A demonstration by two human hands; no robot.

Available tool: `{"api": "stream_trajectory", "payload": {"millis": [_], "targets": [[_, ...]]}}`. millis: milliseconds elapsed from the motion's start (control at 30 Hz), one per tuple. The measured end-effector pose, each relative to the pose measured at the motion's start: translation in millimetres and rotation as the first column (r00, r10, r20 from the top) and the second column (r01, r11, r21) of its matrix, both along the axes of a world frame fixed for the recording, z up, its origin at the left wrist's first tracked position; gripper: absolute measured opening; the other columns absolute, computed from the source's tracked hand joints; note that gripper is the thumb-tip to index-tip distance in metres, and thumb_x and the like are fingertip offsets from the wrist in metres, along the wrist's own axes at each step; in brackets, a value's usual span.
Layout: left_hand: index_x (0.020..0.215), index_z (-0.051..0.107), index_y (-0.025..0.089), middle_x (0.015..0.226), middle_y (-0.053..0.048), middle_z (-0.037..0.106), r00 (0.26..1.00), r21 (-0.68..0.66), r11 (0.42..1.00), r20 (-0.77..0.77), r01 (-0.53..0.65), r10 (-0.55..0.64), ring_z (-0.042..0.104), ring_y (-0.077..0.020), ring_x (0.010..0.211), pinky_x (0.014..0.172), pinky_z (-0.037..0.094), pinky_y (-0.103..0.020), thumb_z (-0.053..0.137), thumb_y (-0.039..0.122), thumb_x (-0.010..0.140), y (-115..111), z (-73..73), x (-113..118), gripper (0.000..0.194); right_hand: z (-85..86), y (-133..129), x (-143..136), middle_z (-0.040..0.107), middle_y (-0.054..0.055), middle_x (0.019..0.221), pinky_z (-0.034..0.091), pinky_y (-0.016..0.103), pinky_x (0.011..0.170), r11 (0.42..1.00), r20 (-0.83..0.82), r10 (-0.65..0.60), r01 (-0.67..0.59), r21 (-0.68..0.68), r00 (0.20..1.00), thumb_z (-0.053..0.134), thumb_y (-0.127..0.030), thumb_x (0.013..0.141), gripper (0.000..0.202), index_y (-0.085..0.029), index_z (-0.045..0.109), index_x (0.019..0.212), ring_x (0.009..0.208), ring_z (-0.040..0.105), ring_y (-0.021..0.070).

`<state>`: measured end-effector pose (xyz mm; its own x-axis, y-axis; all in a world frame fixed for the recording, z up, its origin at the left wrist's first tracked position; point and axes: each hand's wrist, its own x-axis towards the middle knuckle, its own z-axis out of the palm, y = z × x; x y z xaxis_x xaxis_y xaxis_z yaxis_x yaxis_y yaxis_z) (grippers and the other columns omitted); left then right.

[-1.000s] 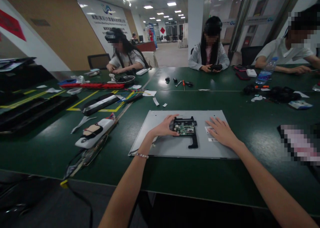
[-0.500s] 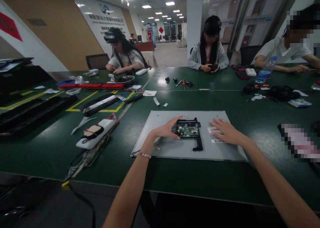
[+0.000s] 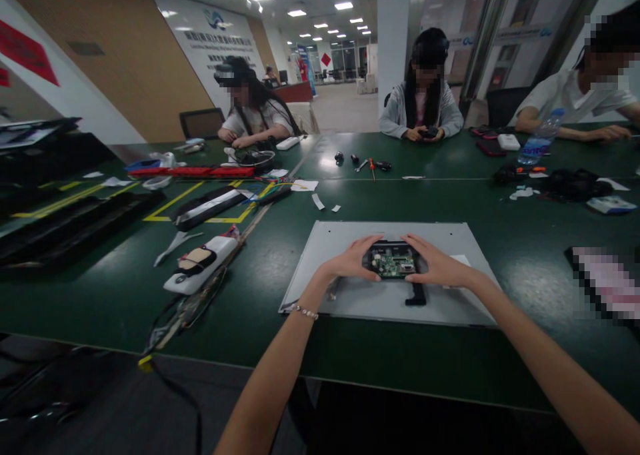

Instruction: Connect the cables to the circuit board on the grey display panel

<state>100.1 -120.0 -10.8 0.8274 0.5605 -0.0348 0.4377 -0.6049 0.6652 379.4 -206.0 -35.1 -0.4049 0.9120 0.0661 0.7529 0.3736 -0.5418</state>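
Observation:
A grey metal panel (image 3: 310, 268) lies flat on the green table, with a green circuit board (image 3: 393, 266) in a black frame (image 3: 417, 295) on top of it. My left hand (image 3: 354, 260) holds the left side of the frame between thumb and fingers. On the opposite side, my right hand (image 3: 435, 263) grips the frame in the same way. One black arm of the frame sticks out towards me below my right hand. A white label (image 3: 460, 260) on the panel is partly covered by my right hand.
Left of the panel lie a white device (image 3: 200, 265) with cables and a black part (image 3: 205, 208). Screwdriver (image 3: 372, 168) and small tools lie beyond. A bottle (image 3: 540, 138) stands at the right, near a pink and black object (image 3: 603, 282). Several people sit across the table.
My right hand has moved left from the panel's labels onto the right side of the black frame. My left hand stays at the frame's left side. The view has shifted slightly.

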Motion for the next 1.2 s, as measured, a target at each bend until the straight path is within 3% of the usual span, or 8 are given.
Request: {"api": "stream_trajectory", "payload": {"millis": [233,367,433,533,667,833,1033,1200], "targets": [[0.156,0.018,0.023,0.160,-0.015,0.021,0.999,0.038,0.999,-0.036,-0.028,0.029,0.012,-0.0386,0.148,0.120,0.005,-0.060,0.076,0.059,0.064,-17.7,-5.4,21.8,0.115,-10.6,-5.8,13.6,0.035,0.009,0.156,0.027,0.043,0.118,0.995,-0.145,-0.083,0.089,0.035,0.986,0.036,-0.058,0.095,0.066,-0.026,0.028,0.152,0.143,0.032,0.0236],[0.157,0.014,0.019,0.163,-0.014,0.012,0.998,-0.030,1.000,-0.063,0.006,-0.007,0.010,-0.0370,0.149,0.123,0.009,-0.050,0.070,0.064,0.072,-13.1,3.0,28.1,0.111,-19.0,-3.9,21.3,0.048,0.009,0.146,0.032,0.044,0.115,0.975,-0.205,-0.200,0.215,0.051,0.958,0.027,-0.055,0.098,0.062,-0.026,0.028,0.152,0.136,0.043,0.0231],[0.156,0.017,0.014,0.163,-0.013,0.012,0.998,-0.020,1.000,-0.059,0.003,-0.004,0.014,-0.0336,0.149,0.123,0.017,-0.042,0.060,0.062,0.082,4.6,9.4,24.7,0.099,-22.5,-2.6,23.4,0.054,0.010,0.141,0.035,0.043,0.113,0.965,-0.207,-0.243,0.258,0.049,0.948,0.026,-0.054,0.098,0.063,-0.024,0.026,0.153,0.132,0.048,0.0232],[0.149,0.034,0.010,0.157,-0.013,0.032,0.987,0.196,0.972,-0.074,-0.127,0.144,0.024,-0.0287,0.147,0.121,0.020,-0.037,0.055,0.048,0.089,50.4,14.7,9.2,0.075,-27.2,-0.4,25.0,0.056,0.011,0.138,0.037,0.042,0.111,0.956,-0.215,-0.268,0.287,0.063,0.939,0.026,-0.053,0.099,0.063,-0.022,0.025,0.154,0.128,0.052,0.0231],[0.135,0.055,0.018,0.142,-0.007,0.053,0.813,0.473,0.776,-0.188,-0.417,0.552,0.048,-0.0227,0.131,0.113,0.035,-0.033,0.049,0.018,0.087,116.2,11.8,-21.0,0.048,-32.9,3.4,25.8,0.057,0.012,0.136,0.036,0.043,0.111,0.955,-0.277,-0.249,0.284,0.091,0.928,0.029,-0.052,0.099,0.061,-0.022,0.031,0.151,0.127,0.053,0.0235],[0.117,0.067,0.018,0.124,-0.009,0.066,0.733,0.509,0.715,-0.217,-0.479,0.645,0.057,-0.0249,0.118,0.101,0.044,-0.034,0.046,0.007,0.084,155.9,9.3,-39.0,0.040,-35.0,5.6,25.7,0.058,0.012,0.135,0.037,0.047,0.111,0.957,-0.305,-0.231,0.272,0.100,0.924,0.031,-0.050,0.099,0.055,-0.024,0.039,0.147,0.127,0.053,0.0246],[0.100,0.071,0.018,0.107,-0.007,0.070,0.712,0.530,0.667,-0.157,-0.524,0.684,0.059,-0.0209,0.102,0.090,0.045,-0.029,0.048,0.011,0.090,159.8,8.9,-33.4,0.026,-29.7,1.5,20.2,0.056,0.011,0.140,0.036,0.049,0.113,0.960,-0.234,-0.202,0.240,0.145,0.951,0.034,-0.049,0.099,0.051,-0.025,0.048,0.142,0.130,0.050,0.0263],[0.098,0.069,0.009,0.096,-0.006,0.070,0.749,0.548,0.629,-0.007,-0.551,0.662,0.053,-0.0152,0.088,0.085,0.042,-0.026,0.051,0.009,0.091,140.1,15.3,-22.2,0.019,-27.9,-0.2,18.1,0.055,0.012,0.141,0.035,0.049,0.113,0.960,-0.215,-0.206,0.240,0.144,0.955,0.033,-0.048,0.100,0.051,-0.022,0.046,0.143,0.130,0.050,0.0260]]}}
